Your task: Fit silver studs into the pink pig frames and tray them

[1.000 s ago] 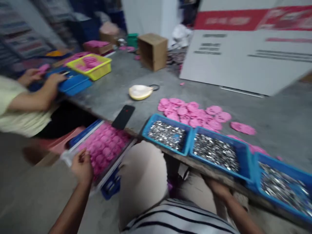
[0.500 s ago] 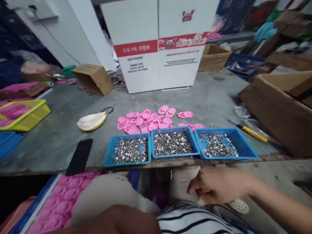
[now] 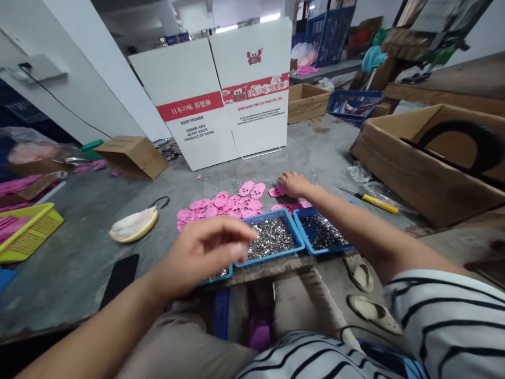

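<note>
My right hand [image 3: 294, 183] reaches far over the grey table [image 3: 71, 252] and rests palm down on a pink flat piece [image 3: 278, 191] at the right end of the pile of pink pieces [image 3: 221, 204]. My left hand [image 3: 205, 253] hovers above the leftmost blue tray [image 3: 215, 278], fingers loosely curled and pointing right, and I see nothing in it. Two more blue trays of small shiny metal parts sit at the table's front edge, the middle tray [image 3: 272, 239] and the right tray [image 3: 321, 235].
A black phone [image 3: 118, 276] and a pale shell-shaped object [image 3: 132, 226] lie left of the trays. A white printed carton [image 3: 221, 100] stands behind the pile. A yellow-handled tool [image 3: 373, 201] and a brown cardboard box [image 3: 426, 163] are on the right, a yellow basket [image 3: 27, 231] far left.
My view swung from the left side to straight ahead. My right hand rose from under the table edge to the pink pieces; my left hand left the lower pink tray and came above the table.
</note>
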Motion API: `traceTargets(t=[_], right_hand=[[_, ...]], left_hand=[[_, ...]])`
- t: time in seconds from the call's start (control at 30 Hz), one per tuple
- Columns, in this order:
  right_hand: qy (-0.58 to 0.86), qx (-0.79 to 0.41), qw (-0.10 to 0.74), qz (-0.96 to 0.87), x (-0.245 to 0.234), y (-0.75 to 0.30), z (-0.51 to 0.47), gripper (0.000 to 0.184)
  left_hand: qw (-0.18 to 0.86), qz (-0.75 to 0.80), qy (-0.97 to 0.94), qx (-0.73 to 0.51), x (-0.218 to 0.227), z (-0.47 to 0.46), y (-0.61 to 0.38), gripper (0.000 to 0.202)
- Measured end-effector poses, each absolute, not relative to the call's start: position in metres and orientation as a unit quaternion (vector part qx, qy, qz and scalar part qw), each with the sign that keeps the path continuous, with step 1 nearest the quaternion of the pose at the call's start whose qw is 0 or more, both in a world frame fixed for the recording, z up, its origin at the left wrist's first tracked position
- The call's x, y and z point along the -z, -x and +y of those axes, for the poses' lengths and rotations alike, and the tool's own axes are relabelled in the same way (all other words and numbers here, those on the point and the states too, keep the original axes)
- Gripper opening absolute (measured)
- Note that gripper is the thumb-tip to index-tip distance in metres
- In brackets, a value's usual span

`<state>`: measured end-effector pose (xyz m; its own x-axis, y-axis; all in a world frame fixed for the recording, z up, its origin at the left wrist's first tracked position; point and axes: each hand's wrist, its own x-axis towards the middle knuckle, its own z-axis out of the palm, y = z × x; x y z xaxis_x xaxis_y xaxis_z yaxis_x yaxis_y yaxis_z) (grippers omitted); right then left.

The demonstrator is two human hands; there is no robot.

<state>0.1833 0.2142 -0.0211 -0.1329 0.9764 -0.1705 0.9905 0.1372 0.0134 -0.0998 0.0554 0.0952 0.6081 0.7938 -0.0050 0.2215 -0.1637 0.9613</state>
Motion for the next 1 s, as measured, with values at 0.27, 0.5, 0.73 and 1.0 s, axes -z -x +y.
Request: traceTargets(t=[0.27, 0.5, 0.73, 1.0], right_hand=[[-0.616, 0.013, 0.115, 0.779, 0.021, -0.193, 0.211, 0.035], [-0.577, -0.027, 0.057, 0.814, -0.011, -0.202, 0.206, 0.036], [-0.3, -0.034, -0.082, 0.95, -0.05, -0.164, 0.153, 0.037], [-0.452, 0.035, -0.14, 0.88, -0.03, -0.147, 0.13, 0.044]], left_hand=[[0.646, 0.495, -0.467, -0.347, -0.027, 0.123, 0.076, 0.04], [0.674, 0.459, -0.453, -0.36, -0.007, 0.128, 0.074, 0.053], [0.688, 0.438, -0.44, -0.377, -0.008, 0.136, 0.057, 0.091], [0.784, 0.344, -0.435, -0.279, -0.012, 0.132, 0.044, 0.043]])
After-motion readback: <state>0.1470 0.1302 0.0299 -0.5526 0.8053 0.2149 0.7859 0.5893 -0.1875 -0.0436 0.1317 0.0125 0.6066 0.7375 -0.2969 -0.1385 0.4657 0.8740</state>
